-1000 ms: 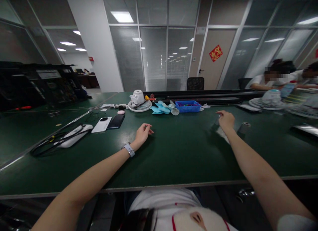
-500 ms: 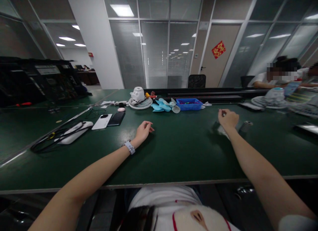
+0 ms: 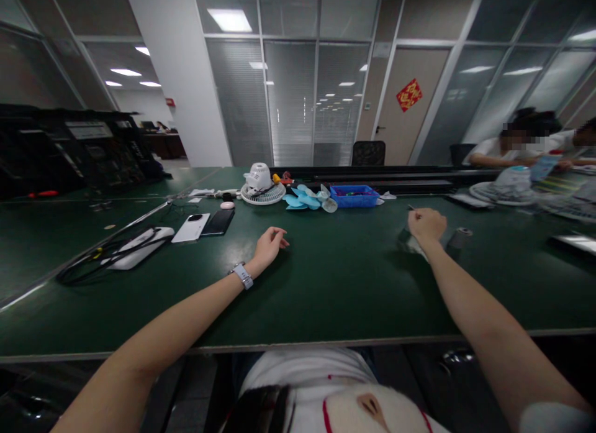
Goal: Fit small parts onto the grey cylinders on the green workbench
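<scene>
My left hand (image 3: pixel 270 245) rests on the green tabletop, palm turned inward, fingers loosely bent and apart, with nothing in it. Farther to the right, my right hand (image 3: pixel 427 225) is closed in a fist just above the table. A short, thin dark tip pokes out past its fingers; the rest of what it grips is hidden. Under and beside this hand lies a pale, blurred thing (image 3: pixel 415 246) that I cannot make out. A grey metal cylinder (image 3: pixel 460 239) stands just right of the fist.
At the back are a white fan body (image 3: pixel 259 178) on its grille, blue fan blades (image 3: pixel 305 198) and a blue basket (image 3: pixel 354 198). Phones (image 3: pixel 190 228) and a cabled white device (image 3: pixel 144 250) lie left. Computer cases (image 3: pixel 93 147) stand far left. People (image 3: pixel 512 144) sit far right.
My right hand has turned slightly, its fingers now more tucked under, and a thin tip shows past them. My left hand has stayed in place.
</scene>
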Tool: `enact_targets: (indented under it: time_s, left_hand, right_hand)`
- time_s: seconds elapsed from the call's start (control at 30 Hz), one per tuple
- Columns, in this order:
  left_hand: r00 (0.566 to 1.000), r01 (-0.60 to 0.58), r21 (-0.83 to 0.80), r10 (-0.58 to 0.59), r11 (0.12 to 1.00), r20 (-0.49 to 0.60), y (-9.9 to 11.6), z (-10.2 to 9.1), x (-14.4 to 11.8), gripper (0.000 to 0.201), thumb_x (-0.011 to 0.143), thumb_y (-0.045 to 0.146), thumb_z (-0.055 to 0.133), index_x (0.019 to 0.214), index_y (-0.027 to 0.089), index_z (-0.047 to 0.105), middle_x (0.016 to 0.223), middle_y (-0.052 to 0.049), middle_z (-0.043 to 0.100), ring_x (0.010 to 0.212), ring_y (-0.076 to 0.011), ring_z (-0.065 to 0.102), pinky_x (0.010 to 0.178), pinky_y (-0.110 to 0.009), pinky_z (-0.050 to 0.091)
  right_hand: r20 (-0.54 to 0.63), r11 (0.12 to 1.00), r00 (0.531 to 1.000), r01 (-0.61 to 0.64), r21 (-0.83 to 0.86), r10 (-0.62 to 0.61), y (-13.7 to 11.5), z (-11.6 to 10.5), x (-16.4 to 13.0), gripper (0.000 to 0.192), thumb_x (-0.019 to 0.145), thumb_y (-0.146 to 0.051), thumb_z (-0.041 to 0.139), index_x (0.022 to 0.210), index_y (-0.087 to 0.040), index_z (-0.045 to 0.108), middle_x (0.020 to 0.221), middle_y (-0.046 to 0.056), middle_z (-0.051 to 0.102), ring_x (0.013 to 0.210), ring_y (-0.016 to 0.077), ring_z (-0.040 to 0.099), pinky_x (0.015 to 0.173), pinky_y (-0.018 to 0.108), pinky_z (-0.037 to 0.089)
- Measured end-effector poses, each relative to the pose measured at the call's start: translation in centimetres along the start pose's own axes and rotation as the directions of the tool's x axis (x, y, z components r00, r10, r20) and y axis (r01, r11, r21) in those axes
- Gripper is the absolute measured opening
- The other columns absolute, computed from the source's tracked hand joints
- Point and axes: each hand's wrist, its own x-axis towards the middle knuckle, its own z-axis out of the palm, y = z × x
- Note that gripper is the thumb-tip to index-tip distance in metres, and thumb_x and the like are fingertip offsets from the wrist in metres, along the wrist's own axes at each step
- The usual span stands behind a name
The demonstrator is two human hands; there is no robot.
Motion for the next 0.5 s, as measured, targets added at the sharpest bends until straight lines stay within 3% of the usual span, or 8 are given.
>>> enact_targets:
  time_s: [0.13, 0.33, 0.5]
  left_hand:
    - [1.0, -0.001, -0.002, 0.001, 1.0, -0.004, 0.0, 0.0, 0.0, 0.022, 0.087, 0.036, 0.051, 0.095, 0.018, 0.06, 0.067, -0.003, 0.069, 0.064, -0.0167, 0.066, 0.064, -0.028, 0.05]
    - [1.0, 0.004, 0.002, -0.004, 1.0, -0.004, 0.3, 0.0, -0.2, 0.021, 0.086, 0.036, 0.052, 0.094, 0.018, 0.061, 0.067, -0.002, 0.069, 0.064, -0.0167, 0.066, 0.065, -0.028, 0.05]
    - [1.0, 0.01, 0.005, -0.01, 1.0, -0.002, 0.7, -0.1, -0.4, 0.02, 0.087, 0.034, 0.052, 0.094, 0.018, 0.061, 0.067, -0.002, 0.069, 0.064, -0.0162, 0.065, 0.064, -0.027, 0.05]
  right_hand:
    - [-0.02, 1.0, 1.0, -0.005, 0.029, 0.005, 0.3, 0.2, 0.1, 0.039, 0.089, -0.025, 0.04, 0.103, -0.008, 0.073, 0.108, 0.019, 0.068, 0.096, 0.0297, 0.06, 0.078, 0.038, 0.04]
    - [-0.02, 0.996, 0.999, -0.037, 0.079, 0.039, 0.5, 0.8, 0.2, 0.038, 0.09, -0.025, 0.038, 0.096, -0.009, 0.072, 0.106, 0.019, 0.067, 0.093, 0.028, 0.06, 0.079, 0.038, 0.042]
    - [-0.047, 0.965, 0.98, -0.18, 0.19, 0.192, 0.8, 1.6, 0.3, 0.033, 0.093, -0.034, 0.04, 0.099, -0.012, 0.065, 0.104, 0.018, 0.064, 0.093, 0.0278, 0.06, 0.082, 0.04, 0.044]
